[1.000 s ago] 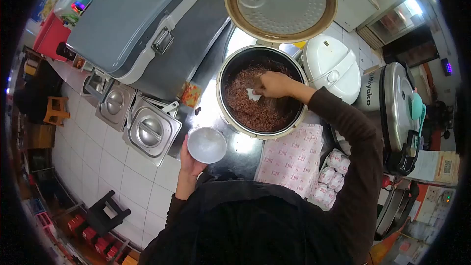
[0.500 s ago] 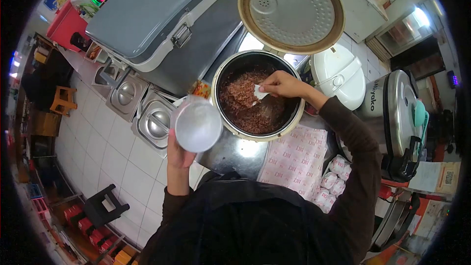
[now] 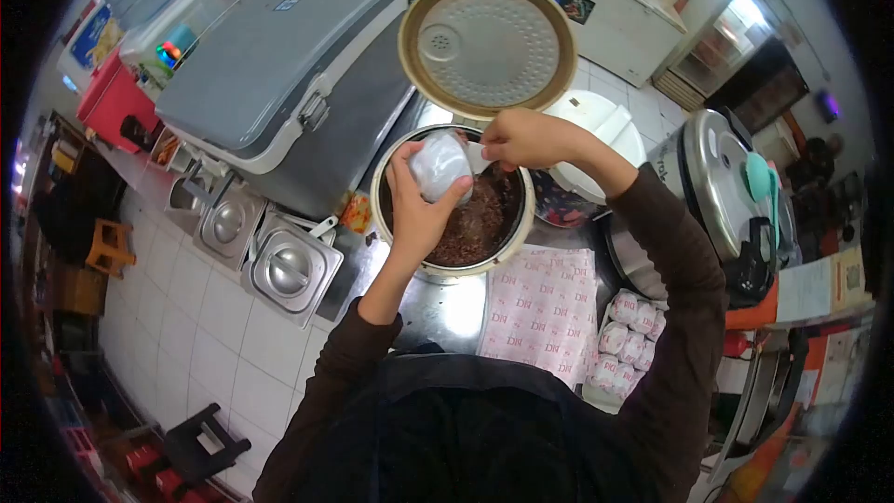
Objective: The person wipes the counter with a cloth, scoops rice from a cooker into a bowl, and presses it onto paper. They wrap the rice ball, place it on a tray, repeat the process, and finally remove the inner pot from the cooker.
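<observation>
A large rice cooker pot (image 3: pixel 518 224) holds dark reddish-brown rice (image 3: pixel 480 219); its round lid (image 3: pixel 486 42) stands open behind it. My left hand (image 3: pixel 416 210) holds a small clear plastic cup (image 3: pixel 438 166) tilted over the pot. My right hand (image 3: pixel 526 138) grips a white rice paddle (image 3: pixel 477 160) whose tip sits at the cup's mouth. The two hands are close together above the rice.
A grey hinged box (image 3: pixel 279 65) lies at left, with lidded steel containers (image 3: pixel 289 265) below it. A printed paper sheet (image 3: pixel 545 307) and wrapped white packets (image 3: pixel 629 340) lie at right, beside a white cooker (image 3: pixel 605 130) and a steel cooker (image 3: pixel 731 196).
My left hand carried the cup from beside the counter's edge up over the pot. My right hand lifted the paddle out of the rice to the cup.
</observation>
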The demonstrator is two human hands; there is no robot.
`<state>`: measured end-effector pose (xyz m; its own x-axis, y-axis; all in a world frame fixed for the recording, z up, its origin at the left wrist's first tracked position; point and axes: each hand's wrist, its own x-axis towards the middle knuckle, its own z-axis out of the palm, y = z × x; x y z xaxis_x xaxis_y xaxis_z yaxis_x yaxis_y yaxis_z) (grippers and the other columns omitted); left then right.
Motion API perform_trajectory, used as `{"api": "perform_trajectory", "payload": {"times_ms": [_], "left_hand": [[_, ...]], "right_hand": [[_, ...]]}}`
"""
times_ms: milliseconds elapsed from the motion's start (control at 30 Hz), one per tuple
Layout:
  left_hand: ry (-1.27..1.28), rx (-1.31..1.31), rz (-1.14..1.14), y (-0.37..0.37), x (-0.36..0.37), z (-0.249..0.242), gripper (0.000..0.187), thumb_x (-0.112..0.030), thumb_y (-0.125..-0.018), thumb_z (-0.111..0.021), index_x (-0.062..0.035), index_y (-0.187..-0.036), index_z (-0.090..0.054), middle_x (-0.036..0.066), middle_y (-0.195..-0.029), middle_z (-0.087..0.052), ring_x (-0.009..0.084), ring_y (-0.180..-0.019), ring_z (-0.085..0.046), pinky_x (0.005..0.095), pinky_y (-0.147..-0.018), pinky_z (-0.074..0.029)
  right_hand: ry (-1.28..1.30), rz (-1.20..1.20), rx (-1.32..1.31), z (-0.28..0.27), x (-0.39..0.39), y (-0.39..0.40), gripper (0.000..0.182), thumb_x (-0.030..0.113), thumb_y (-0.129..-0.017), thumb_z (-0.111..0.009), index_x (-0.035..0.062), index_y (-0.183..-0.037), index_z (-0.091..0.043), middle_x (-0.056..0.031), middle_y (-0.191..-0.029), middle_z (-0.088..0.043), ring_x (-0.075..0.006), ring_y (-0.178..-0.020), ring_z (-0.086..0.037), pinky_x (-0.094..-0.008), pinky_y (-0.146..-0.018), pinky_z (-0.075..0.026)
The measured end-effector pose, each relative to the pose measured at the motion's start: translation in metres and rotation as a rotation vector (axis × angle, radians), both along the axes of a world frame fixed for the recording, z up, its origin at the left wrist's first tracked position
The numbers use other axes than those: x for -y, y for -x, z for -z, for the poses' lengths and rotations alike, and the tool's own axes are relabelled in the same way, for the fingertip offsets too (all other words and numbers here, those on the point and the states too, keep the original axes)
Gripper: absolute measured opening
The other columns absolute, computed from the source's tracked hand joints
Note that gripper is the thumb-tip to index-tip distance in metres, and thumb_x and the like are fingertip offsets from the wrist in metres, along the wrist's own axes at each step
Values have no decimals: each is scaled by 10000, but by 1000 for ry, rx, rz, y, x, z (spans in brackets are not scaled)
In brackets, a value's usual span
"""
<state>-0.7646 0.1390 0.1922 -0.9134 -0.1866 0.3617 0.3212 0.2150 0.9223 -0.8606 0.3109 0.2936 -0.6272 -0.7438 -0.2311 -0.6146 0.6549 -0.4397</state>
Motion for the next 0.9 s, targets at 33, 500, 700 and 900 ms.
{"api": "perform_trajectory", "payload": {"times_ms": [33, 500, 700, 900], "left_hand": [[-60, 18, 17, 3, -6, 7, 720, -316, -733, -759, -47, -1238, -321, 186, -1187, -382, 299, -1118, -420, 389, -965, -341], [-1346, 438, 810, -13, 24, -7, 629, -532, -922, -388, -126, -1390, -278, 174, -1385, -350, 341, -1234, -417, 585, -953, -403], [-1525, 576, 1009, -9, 32, 10, 638, -586, -898, -385, -154, -1365, -338, 133, -1355, -401, 333, -1235, -413, 579, -952, -402], [-1484, 803, 923, -12, 39, 5, 636, -632, -861, -413, -189, -1318, -409, 111, -1331, -443, 336, -1192, -454, 551, -846, -468]], "right_hand": [[-29, -68, -58, -6, 4, -3, 238, 174, -766, -573, -37, -654, -577, -145, -578, -589, -266, -539, -578, -391, -556, -438], [-292, 115, -565, -97, 15, -93, 159, 134, -724, -609, 23, -810, -681, -182, -746, -643, -340, -715, -631, -414, -655, -503], [-85, 22, -650, -104, 9, -85, 156, 156, -735, -646, 67, -854, -694, -141, -722, -639, -326, -728, -620, -411, -681, -493], [-79, -294, -593, -74, 16, -86, 105, 138, -606, -633, 39, -633, -654, -169, -632, -620, -333, -608, -638, -415, -516, -502]]}}
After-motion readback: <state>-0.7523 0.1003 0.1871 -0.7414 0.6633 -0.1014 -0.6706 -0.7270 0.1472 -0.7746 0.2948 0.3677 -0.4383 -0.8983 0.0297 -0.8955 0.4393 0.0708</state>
